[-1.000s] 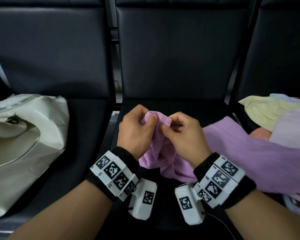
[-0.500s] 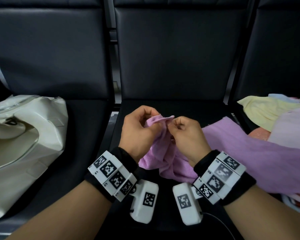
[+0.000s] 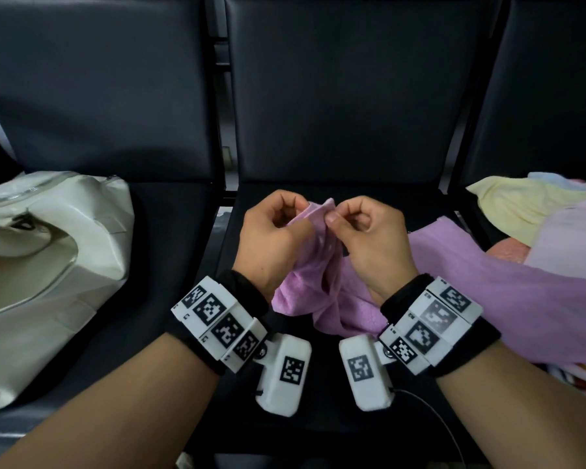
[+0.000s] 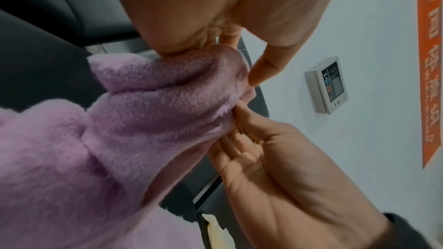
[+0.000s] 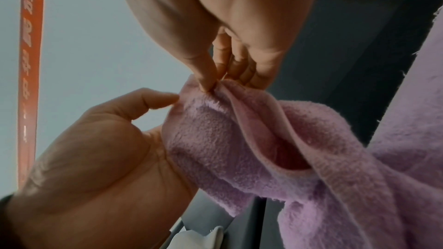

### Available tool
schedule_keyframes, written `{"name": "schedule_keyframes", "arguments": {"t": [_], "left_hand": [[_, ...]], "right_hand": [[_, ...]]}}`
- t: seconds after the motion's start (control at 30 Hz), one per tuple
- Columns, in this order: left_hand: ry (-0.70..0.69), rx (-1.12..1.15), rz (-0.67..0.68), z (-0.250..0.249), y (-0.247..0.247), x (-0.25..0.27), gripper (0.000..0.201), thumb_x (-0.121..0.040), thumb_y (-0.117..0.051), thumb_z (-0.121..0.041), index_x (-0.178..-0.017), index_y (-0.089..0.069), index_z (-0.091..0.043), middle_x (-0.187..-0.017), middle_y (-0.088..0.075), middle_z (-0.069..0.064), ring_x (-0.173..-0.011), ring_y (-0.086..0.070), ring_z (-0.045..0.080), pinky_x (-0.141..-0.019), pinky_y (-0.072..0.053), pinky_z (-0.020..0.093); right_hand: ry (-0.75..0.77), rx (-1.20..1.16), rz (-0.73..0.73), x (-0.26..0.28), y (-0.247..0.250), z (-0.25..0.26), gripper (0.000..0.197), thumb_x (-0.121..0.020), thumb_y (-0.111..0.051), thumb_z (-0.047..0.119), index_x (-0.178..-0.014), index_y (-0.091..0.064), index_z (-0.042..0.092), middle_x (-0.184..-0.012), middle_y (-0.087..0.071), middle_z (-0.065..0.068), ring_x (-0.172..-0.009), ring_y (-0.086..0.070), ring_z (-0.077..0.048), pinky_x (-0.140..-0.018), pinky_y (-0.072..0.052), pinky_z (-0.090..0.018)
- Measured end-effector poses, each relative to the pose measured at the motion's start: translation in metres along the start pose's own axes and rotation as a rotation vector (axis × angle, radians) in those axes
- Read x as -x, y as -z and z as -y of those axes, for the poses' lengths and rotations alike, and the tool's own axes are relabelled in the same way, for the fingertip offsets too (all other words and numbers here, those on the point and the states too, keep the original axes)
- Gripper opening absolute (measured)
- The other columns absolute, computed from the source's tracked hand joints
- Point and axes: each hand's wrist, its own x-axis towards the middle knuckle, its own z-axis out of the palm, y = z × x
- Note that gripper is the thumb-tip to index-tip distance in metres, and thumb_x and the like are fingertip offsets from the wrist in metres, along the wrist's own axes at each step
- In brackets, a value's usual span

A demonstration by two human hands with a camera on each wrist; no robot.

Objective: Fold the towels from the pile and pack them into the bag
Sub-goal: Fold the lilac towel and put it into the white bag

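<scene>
Both hands meet over the middle seat (image 3: 335,418), each pinching the same bunched corner of the purple towel (image 3: 318,258). The left hand (image 3: 271,238) has thumb and fingers closed on the cloth from its side; the right hand (image 3: 369,242) clamps the edge between thumb and forefinger just beside it. The corner stands up between the two grips, and the rest of the towel droops below the wrists and trails across the seat toward the pile of towels (image 3: 538,211) on the right seat. The cream bag (image 3: 58,252) lies open on the left seat, well apart from the hands.

The wrist views show the fleecy nap and the hemmed edge under the right fingertips (image 5: 208,82); the left wrist view also shows a wall panel (image 4: 328,84) and an orange banner (image 4: 431,63), which the head view does not show.
</scene>
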Motion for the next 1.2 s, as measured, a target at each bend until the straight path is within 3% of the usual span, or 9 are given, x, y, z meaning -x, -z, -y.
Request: {"name": "schedule_keyframes", "arguments": {"t": [0.1,0.2,0.23,0.37,0.5,0.73,0.8,0.87,1.2], "left_hand": [[0.054,0.031,-0.021,-0.0019,0.0009,-0.0030,0.018,-0.091,-0.074,-0.027,-0.082,-0.069,-0.011,-0.073,-0.066,-0.002,-0.065,-0.060,0.007,-0.053,-0.046,0.018],[0.109,-0.002,-0.055,-0.0005,0.0031,-0.0065,0.045,-0.087,-0.066,-0.046,-0.078,-0.071,-0.002,-0.079,-0.067,0.022,-0.072,-0.063,0.031,-0.068,-0.055,0.052],[0.125,-0.032,-0.060,0.0009,0.0041,-0.0067,0.047,-0.090,-0.066,-0.045,-0.081,-0.072,0.000,-0.084,-0.068,0.030,-0.071,-0.065,0.036,-0.068,-0.057,0.054],[0.099,-0.149,-0.013,0.0060,0.0082,-0.0046,0.021,-0.096,-0.069,-0.024,-0.080,-0.074,-0.013,-0.079,-0.075,0.009,-0.073,-0.070,0.014,-0.067,-0.057,0.033],[0.056,-0.123,-0.030,0.0055,0.0087,-0.0038,0.011,-0.093,-0.072,-0.018,-0.084,-0.072,-0.012,-0.078,-0.076,0.003,-0.082,-0.074,0.021,-0.078,-0.059,0.038],[0.025,-0.048,-0.034,0.0046,0.0070,-0.0059,0.028,-0.087,-0.061,0.009,-0.070,-0.055,-0.013,-0.053,-0.055,-0.007,-0.050,-0.048,0.005,-0.051,-0.041,0.020],[0.012,-0.041,0.005,0.0043,0.0060,-0.0046,0.029,-0.087,-0.061,0.011,-0.070,-0.053,-0.012,-0.052,-0.053,-0.008,-0.049,-0.045,0.004,-0.049,-0.038,0.018],[-0.008,-0.042,0.048,0.0024,0.0048,-0.0020,0.025,-0.088,-0.061,0.010,-0.072,-0.053,-0.007,-0.053,-0.052,-0.006,-0.049,-0.044,0.004,-0.048,-0.038,0.017],[-0.092,-0.089,0.109,0.0012,0.0034,0.0024,0.029,-0.087,-0.075,-0.039,-0.083,-0.067,-0.011,-0.071,-0.067,-0.002,-0.067,-0.064,0.015,-0.064,-0.054,0.029]], "right_hand": [[0.016,-0.014,0.007,-0.0001,-0.0006,0.0004,0.008,-0.092,-0.072,0.011,-0.086,-0.068,0.014,-0.082,-0.074,-0.006,-0.081,-0.074,-0.018,-0.076,-0.061,-0.033],[0.053,0.027,0.043,0.0009,-0.0006,-0.0015,0.008,-0.091,-0.072,0.009,-0.087,-0.069,0.016,-0.085,-0.075,-0.002,-0.086,-0.074,-0.016,-0.085,-0.061,-0.038],[0.060,0.035,0.058,0.0017,-0.0006,-0.0017,0.009,-0.091,-0.072,0.009,-0.088,-0.070,0.017,-0.086,-0.075,-0.002,-0.087,-0.074,-0.015,-0.086,-0.061,-0.038],[0.067,0.053,0.110,0.0045,-0.0003,-0.0009,0.007,-0.092,-0.070,0.009,-0.091,-0.070,0.016,-0.088,-0.076,-0.001,-0.088,-0.074,-0.013,-0.087,-0.060,-0.038],[0.089,0.116,0.080,0.0048,0.0002,-0.0007,0.007,-0.095,-0.069,0.017,-0.089,-0.067,0.019,-0.083,-0.073,0.002,-0.083,-0.072,-0.013,-0.080,-0.061,-0.038],[0.079,0.038,0.043,0.0055,0.0027,0.0025,0.015,-0.095,-0.063,0.013,-0.081,-0.065,0.018,-0.088,-0.068,-0.018,-0.080,-0.064,-0.027,-0.081,-0.056,-0.041],[0.087,0.031,0.061,0.0056,0.0021,0.0029,0.015,-0.096,-0.063,0.015,-0.080,-0.063,0.017,-0.078,-0.066,-0.011,-0.073,-0.062,-0.021,-0.073,-0.055,-0.037],[0.105,0.040,0.063,0.0055,0.0009,0.0024,0.015,-0.096,-0.065,0.017,-0.081,-0.062,0.015,-0.069,-0.064,0.000,-0.068,-0.060,-0.013,-0.069,-0.053,-0.035],[0.180,0.072,0.001,0.0049,0.0015,0.0022,0.011,-0.094,-0.070,0.018,-0.085,-0.064,0.016,-0.080,-0.071,-0.003,-0.078,-0.071,-0.023,-0.074,-0.061,-0.045]]}}
